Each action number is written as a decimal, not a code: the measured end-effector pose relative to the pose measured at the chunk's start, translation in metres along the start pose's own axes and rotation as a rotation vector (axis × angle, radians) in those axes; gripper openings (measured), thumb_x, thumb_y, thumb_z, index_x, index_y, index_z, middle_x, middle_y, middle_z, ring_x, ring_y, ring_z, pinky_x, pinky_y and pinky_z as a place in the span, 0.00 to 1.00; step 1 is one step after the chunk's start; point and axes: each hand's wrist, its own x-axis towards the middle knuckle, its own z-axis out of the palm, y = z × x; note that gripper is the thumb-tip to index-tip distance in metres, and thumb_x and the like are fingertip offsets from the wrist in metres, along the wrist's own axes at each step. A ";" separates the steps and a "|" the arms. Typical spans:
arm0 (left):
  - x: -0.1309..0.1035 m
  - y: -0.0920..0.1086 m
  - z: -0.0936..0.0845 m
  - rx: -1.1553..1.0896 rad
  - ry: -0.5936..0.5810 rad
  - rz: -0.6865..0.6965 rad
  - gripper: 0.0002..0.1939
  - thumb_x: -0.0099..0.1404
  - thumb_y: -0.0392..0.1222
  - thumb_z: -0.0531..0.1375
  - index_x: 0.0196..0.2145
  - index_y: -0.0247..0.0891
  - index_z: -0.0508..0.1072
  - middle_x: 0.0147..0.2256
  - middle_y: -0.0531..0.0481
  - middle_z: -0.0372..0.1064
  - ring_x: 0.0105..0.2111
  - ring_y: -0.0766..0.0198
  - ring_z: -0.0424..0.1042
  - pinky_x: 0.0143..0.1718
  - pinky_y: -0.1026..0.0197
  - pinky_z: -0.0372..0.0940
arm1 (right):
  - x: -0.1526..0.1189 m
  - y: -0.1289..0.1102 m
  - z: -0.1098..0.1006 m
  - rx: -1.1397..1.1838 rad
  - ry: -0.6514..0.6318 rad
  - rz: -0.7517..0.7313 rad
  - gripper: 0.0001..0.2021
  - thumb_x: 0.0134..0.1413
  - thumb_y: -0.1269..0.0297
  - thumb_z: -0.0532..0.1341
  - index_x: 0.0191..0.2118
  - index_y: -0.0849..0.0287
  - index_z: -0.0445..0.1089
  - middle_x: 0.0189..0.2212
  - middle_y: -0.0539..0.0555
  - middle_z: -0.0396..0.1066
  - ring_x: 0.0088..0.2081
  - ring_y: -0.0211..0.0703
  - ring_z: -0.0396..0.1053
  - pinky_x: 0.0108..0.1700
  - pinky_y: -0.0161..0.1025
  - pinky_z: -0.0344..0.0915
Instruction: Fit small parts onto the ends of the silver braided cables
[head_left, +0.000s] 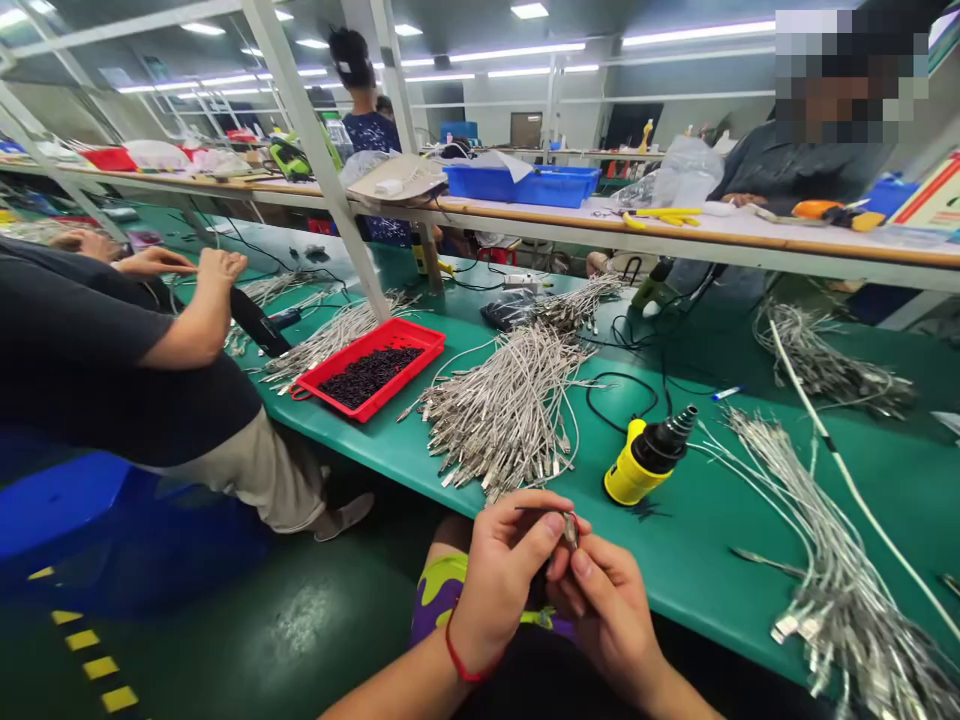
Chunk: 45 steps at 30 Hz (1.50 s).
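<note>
Head view: the small connector sits between the fingertips of both hands, at the near edge of the green bench. The left hand pinches it from the left, thumb against fingers; the right hand closes thumb and fingers on it from the right. It looks silvery, with a thin dark strand and some red beside it; finer detail is too small to tell.

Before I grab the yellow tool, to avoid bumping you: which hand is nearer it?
Right hand: on the near side of the yellow tool; the left hand is farther left.
</note>
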 end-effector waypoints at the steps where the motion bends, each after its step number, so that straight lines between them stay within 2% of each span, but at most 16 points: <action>1: 0.000 -0.001 0.001 -0.001 0.000 -0.007 0.06 0.68 0.39 0.67 0.41 0.35 0.80 0.33 0.46 0.79 0.22 0.74 0.66 0.25 0.69 0.64 | -0.001 0.000 -0.001 -0.007 0.009 -0.004 0.15 0.68 0.57 0.61 0.34 0.61 0.78 0.21 0.47 0.54 0.24 0.35 0.50 0.27 0.37 0.47; 10: 0.002 -0.008 0.009 0.042 0.010 -0.052 0.09 0.67 0.42 0.67 0.42 0.36 0.80 0.33 0.45 0.80 0.21 0.72 0.65 0.27 0.65 0.67 | -0.005 -0.004 -0.007 -0.005 0.029 -0.041 0.15 0.69 0.57 0.60 0.35 0.61 0.78 0.20 0.47 0.54 0.23 0.36 0.51 0.27 0.38 0.48; 13: 0.002 -0.011 0.008 0.089 0.000 -0.051 0.14 0.68 0.45 0.66 0.49 0.37 0.78 0.40 0.42 0.81 0.32 0.63 0.76 0.39 0.60 0.72 | -0.005 -0.004 -0.009 0.018 0.035 -0.039 0.15 0.70 0.58 0.59 0.36 0.61 0.78 0.20 0.47 0.55 0.23 0.35 0.51 0.27 0.37 0.48; 16: 0.004 -0.025 -0.002 0.185 -0.040 -0.070 0.19 0.74 0.50 0.58 0.57 0.40 0.74 0.53 0.40 0.76 0.48 0.54 0.76 0.54 0.53 0.69 | -0.004 -0.007 -0.013 0.038 0.041 -0.041 0.15 0.70 0.57 0.60 0.36 0.61 0.78 0.20 0.46 0.55 0.22 0.34 0.50 0.27 0.37 0.48; 18: 0.004 -0.043 -0.015 0.290 -0.116 -0.111 0.21 0.76 0.53 0.54 0.56 0.39 0.75 0.55 0.40 0.75 0.49 0.53 0.75 0.57 0.52 0.66 | -0.004 -0.011 -0.016 0.040 0.053 -0.054 0.15 0.70 0.57 0.60 0.36 0.62 0.77 0.19 0.46 0.55 0.22 0.34 0.50 0.26 0.36 0.48; 21: -0.003 -0.080 -0.041 0.460 -0.382 -0.237 0.30 0.76 0.61 0.48 0.42 0.36 0.81 0.40 0.42 0.79 0.43 0.54 0.75 0.53 0.54 0.66 | -0.004 -0.019 -0.023 0.043 0.105 -0.068 0.15 0.70 0.57 0.60 0.35 0.61 0.77 0.18 0.46 0.56 0.21 0.33 0.50 0.26 0.36 0.49; 23: -0.011 -0.104 -0.059 0.566 -0.543 -0.301 0.35 0.74 0.65 0.46 0.38 0.36 0.82 0.36 0.43 0.78 0.41 0.54 0.75 0.52 0.55 0.65 | -0.003 -0.028 -0.030 0.047 0.137 -0.083 0.15 0.70 0.57 0.60 0.35 0.60 0.76 0.17 0.45 0.57 0.19 0.32 0.49 0.24 0.34 0.48; 26: -0.021 -0.130 -0.082 0.662 -0.634 -0.349 0.38 0.73 0.69 0.43 0.38 0.37 0.83 0.37 0.43 0.79 0.41 0.54 0.75 0.50 0.55 0.65 | 0.002 -0.046 -0.040 0.018 0.227 -0.134 0.15 0.70 0.56 0.60 0.34 0.59 0.73 0.16 0.45 0.59 0.17 0.30 0.47 0.21 0.32 0.47; 28: -0.024 -0.137 -0.090 0.702 -0.637 -0.327 0.35 0.72 0.68 0.47 0.38 0.38 0.82 0.38 0.42 0.79 0.44 0.53 0.74 0.52 0.55 0.64 | 0.007 -0.060 -0.048 -0.028 0.332 -0.187 0.15 0.70 0.55 0.60 0.33 0.59 0.72 0.15 0.45 0.60 0.16 0.30 0.48 0.21 0.32 0.47; 30: -0.025 -0.138 -0.095 0.746 -0.588 -0.319 0.30 0.71 0.67 0.53 0.39 0.38 0.81 0.39 0.43 0.78 0.44 0.53 0.74 0.51 0.56 0.64 | 0.014 -0.075 -0.057 -0.090 0.436 -0.248 0.15 0.70 0.54 0.60 0.33 0.58 0.71 0.16 0.46 0.62 0.16 0.31 0.52 0.20 0.32 0.48; 33: -0.024 -0.138 -0.096 0.763 -0.509 -0.400 0.25 0.68 0.64 0.59 0.41 0.38 0.80 0.38 0.45 0.78 0.41 0.55 0.74 0.47 0.57 0.66 | 0.028 -0.095 -0.074 -0.179 0.545 -0.302 0.15 0.67 0.53 0.63 0.34 0.59 0.71 0.18 0.47 0.63 0.18 0.32 0.55 0.19 0.31 0.47; 38: -0.025 -0.143 -0.096 0.640 -0.517 -0.509 0.25 0.67 0.62 0.62 0.50 0.39 0.78 0.39 0.45 0.77 0.40 0.55 0.75 0.47 0.56 0.67 | 0.050 -0.111 -0.101 -0.193 0.580 -0.285 0.15 0.64 0.54 0.66 0.32 0.60 0.72 0.17 0.44 0.59 0.16 0.29 0.48 0.17 0.30 0.42; 41: -0.026 -0.144 -0.098 0.655 -0.476 -0.514 0.27 0.66 0.63 0.62 0.53 0.41 0.78 0.38 0.46 0.76 0.37 0.57 0.73 0.44 0.56 0.68 | 0.059 -0.111 -0.110 -0.155 0.585 -0.307 0.15 0.63 0.54 0.67 0.31 0.60 0.72 0.16 0.43 0.58 0.16 0.27 0.45 0.17 0.30 0.41; 45: -0.028 -0.143 -0.104 0.720 -0.437 -0.491 0.27 0.65 0.65 0.62 0.52 0.43 0.79 0.39 0.47 0.75 0.37 0.57 0.72 0.45 0.56 0.67 | 0.064 -0.109 -0.115 -0.121 0.593 -0.305 0.16 0.61 0.53 0.68 0.31 0.61 0.72 0.17 0.43 0.58 0.16 0.27 0.46 0.16 0.29 0.41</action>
